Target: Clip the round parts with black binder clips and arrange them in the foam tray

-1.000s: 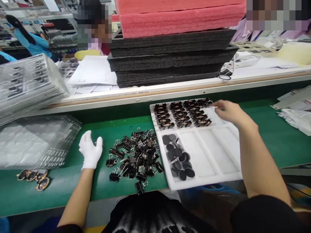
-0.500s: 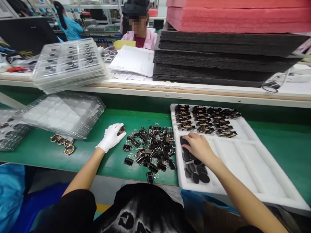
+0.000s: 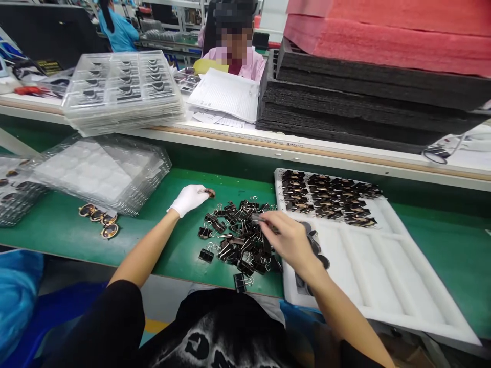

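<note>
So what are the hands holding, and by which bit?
The left hand pinches a brown piece by one edge; the right hand, a grey piece by one end. Both are too blurred to name.

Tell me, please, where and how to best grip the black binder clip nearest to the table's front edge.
Probably pinch this binder clip by its black body, coming from the near side: its wire handles point right, and the other clips lie beyond it.
</note>
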Tool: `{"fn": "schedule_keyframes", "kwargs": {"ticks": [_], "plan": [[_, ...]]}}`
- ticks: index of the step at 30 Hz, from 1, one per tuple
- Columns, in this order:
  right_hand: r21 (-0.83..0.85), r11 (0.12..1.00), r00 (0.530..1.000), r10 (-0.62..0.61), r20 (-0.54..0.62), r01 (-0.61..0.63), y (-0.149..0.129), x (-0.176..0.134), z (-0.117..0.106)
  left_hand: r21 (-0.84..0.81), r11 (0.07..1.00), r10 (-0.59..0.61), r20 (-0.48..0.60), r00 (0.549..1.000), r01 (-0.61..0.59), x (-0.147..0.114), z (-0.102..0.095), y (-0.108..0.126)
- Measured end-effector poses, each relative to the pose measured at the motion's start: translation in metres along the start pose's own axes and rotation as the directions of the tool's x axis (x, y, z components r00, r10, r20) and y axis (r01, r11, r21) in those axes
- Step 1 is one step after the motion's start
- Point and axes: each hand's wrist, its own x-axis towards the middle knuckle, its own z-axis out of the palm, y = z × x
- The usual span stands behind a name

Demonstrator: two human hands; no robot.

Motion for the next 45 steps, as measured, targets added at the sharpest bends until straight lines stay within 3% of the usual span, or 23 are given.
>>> {"fn": "schedule_keyframes", "kwargs": {"ticks": [4, 8, 11, 14, 19, 22, 24, 25, 28, 30, 32, 33, 35, 37, 38, 39, 41, 42, 43, 45], "plan": [[-0.109, 0.967, 0.964, -0.241, -0.108, 0.230, -0.015, 0.016, 0.034, -0.100, 0.993, 0.066, 0.050, 0.997, -0.061, -0.008, -0.009, 0.045], [-0.266, 0.907, 0.894, -0.388, -0.224, 0.327, -0.012, 0.027, 0.041, -0.347, 0.919, 0.264, 0.191, 0.946, -0.186, -0.026, -0.020, 0.082], [-0.342, 0.880, 0.895, -0.406, -0.184, 0.329, -0.009, 0.028, 0.035, -0.523, 0.830, 0.389, 0.294, 0.873, -0.194, -0.031, -0.031, 0.096], [-0.365, 0.874, 0.908, -0.394, -0.142, 0.322, -0.009, 0.024, 0.035, -0.545, 0.804, 0.481, 0.361, 0.799, -0.238, -0.027, -0.039, 0.101], [-0.339, 0.899, 0.912, -0.356, -0.202, 0.276, -0.009, 0.013, 0.048, -0.605, 0.736, 0.618, 0.413, 0.669, -0.306, -0.021, -0.044, 0.099], [-0.279, 0.937, 0.935, -0.277, -0.222, 0.212, -0.006, 0.006, 0.053, -0.689, 0.675, 0.671, 0.425, 0.607, -0.263, -0.022, -0.045, 0.097], [-0.195, 0.970, 0.961, -0.184, -0.205, 0.144, -0.004, 0.002, 0.054, -0.677, 0.693, 0.655, 0.448, 0.609, -0.247, -0.023, -0.044, 0.097], [-0.142, 0.984, 0.971, -0.136, -0.199, 0.109, -0.004, 0.000, 0.054, -0.643, 0.721, 0.630, 0.454, 0.630, -0.258, -0.023, -0.043, 0.098], [0.083, 0.996, 0.967, 0.050, -0.249, -0.030, -0.007, 0.001, 0.054, -0.519, 0.806, 0.531, 0.420, 0.735, -0.285, -0.025, -0.034, 0.102], [0.355, 0.912, 0.917, 0.307, -0.257, -0.206, -0.010, 0.005, 0.053, -0.497, 0.818, 0.501, 0.372, 0.781, -0.288, -0.026, -0.025, 0.106], [0.617, 0.689, 0.835, 0.542, -0.091, -0.380, -0.011, 0.009, 0.053, -0.440, 0.825, 0.511, 0.313, 0.800, -0.355, -0.028, -0.018, 0.110], [0.692, 0.565, 0.800, 0.600, 0.029, -0.449, -0.009, 0.010, 0.054, -0.395, 0.827, 0.526, 0.298, 0.797, -0.399, -0.028, -0.016, 0.111], [0.744, 0.389, 0.748, 0.627, 0.218, -0.543, -0.004, 0.011, 0.054, -0.334, 0.833, 0.545, 0.362, 0.756, -0.441, -0.027, -0.018, 0.110], [0.762, 0.275, 0.693, 0.658, 0.295, -0.586, 0.002, 0.010, 0.054, -0.307, 0.865, 0.501, 0.505, 0.703, -0.396, -0.021, -0.022, 0.103], [0.777, 0.219, 0.663, 0.680, 0.312, -0.591, 0.005, 0.009, 0.053, -0.250, 0.895, 0.446, 0.539, 0.715, -0.370, -0.016, -0.023, 0.097], [0.793, 0.162, 0.636, 0.698, 0.329, -0.588, 0.008, 0.009, 0.053, -0.149, 0.926, 0.370, 0.535, 0.759, -0.346, -0.010, -0.022, 0.090], [0.814, 0.060, 0.594, 0.716, 0.368, -0.577, 0.012, 0.009, 0.050, 0.140, 0.953, 0.191, 0.416, 0.889, -0.270, 0.004, -0.016, 0.074], [0.820, 0.024, 0.579, 0.720, 0.383, -0.572, 0.013, 0.010, 0.049, 0.235, 0.945, 0.121, 0.396, 0.910, -0.228, 0.012, -0.011, 0.067], [0.821, -0.004, 0.566, 0.723, 0.397, -0.571, 0.014, 0.011, 0.048, 0.278, 0.936, 0.084, 0.417, 0.905, -0.215, 0.018, -0.005, 0.060], [0.817, -0.040, 0.546, 0.725, 0.420, -0.576, 0.015, 0.012, 0.046, 0.215, 0.939, 0.115, 0.537, 0.835, -0.268, 0.029, 0.005, 0.050]]}}
